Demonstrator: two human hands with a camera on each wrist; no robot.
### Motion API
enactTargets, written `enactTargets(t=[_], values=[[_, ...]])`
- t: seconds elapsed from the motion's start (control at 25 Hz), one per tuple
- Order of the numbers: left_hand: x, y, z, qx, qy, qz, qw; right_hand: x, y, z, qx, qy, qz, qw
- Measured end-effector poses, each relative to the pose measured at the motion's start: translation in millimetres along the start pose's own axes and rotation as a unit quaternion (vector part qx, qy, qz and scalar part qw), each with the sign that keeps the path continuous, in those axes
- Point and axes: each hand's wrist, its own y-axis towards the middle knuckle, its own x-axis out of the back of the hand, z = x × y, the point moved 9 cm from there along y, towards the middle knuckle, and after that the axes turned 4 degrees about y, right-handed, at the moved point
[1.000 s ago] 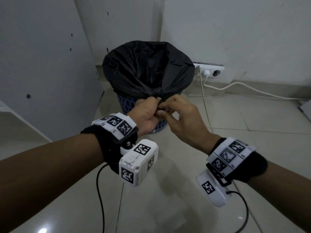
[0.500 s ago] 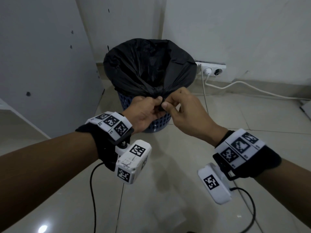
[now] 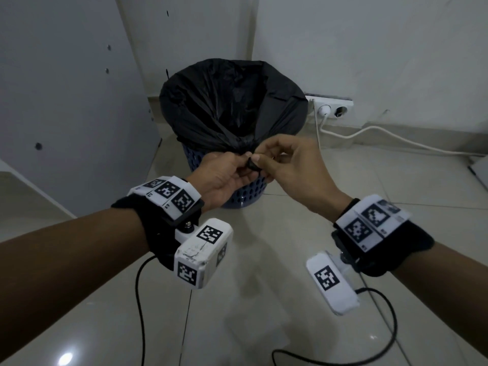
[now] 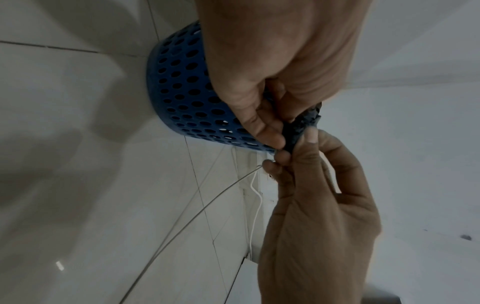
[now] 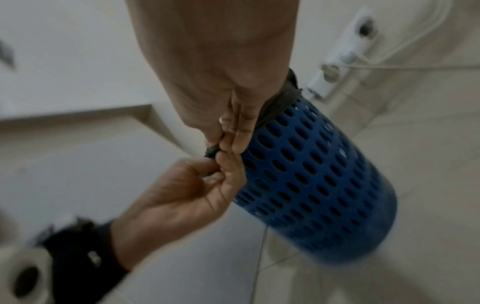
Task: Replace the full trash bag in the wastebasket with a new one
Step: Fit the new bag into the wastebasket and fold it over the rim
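1. Against the corner of the white walls, on the tiled floor [image 3: 264,260], stands a blue perforated wastebasket [image 3: 245,194] lined with a black trash bag [image 3: 232,107].
2. Its plastic is folded over the rim and gathered into a twisted knot [image 3: 250,165] at the near side.
3. Left hand [image 3: 224,178] pinches that knot with curled fingers [image 4: 267,133].
4. Right hand [image 3: 295,170] pinches the same knot, thumb and forefinger closed on it.
5. A wall socket [image 3: 330,107] with a white cable [image 3: 396,136] sits just right of the basket.

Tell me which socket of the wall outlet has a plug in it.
The left socket of the white wall outlet, nearer the wastebasket: a white plug fills it, its cord running along the floor. The right socket shows an open dark hole.
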Motion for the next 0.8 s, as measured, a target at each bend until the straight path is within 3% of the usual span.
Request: enactTargets(t=[0.12,0.2,0.52,0.8], values=[[-1,0,1,0.017,-0.018,0.0,1.0,-3,-9,17,0.166,-0.171,-0.015,0.971],[-2,1,2,0.025,-0.036,0.006,0.999,-5,-14,16,0.201,-0.172,0.006,0.964],[-5,-4,6,0.046,-0.009,0.02,0.999,0,-4,1,0.155,-0.154,-0.019,0.976],[-3,-8,5,0.062,-0.018,0.06,0.996,-7,-2,0,0.108,-0.165,0.005,0.98]])
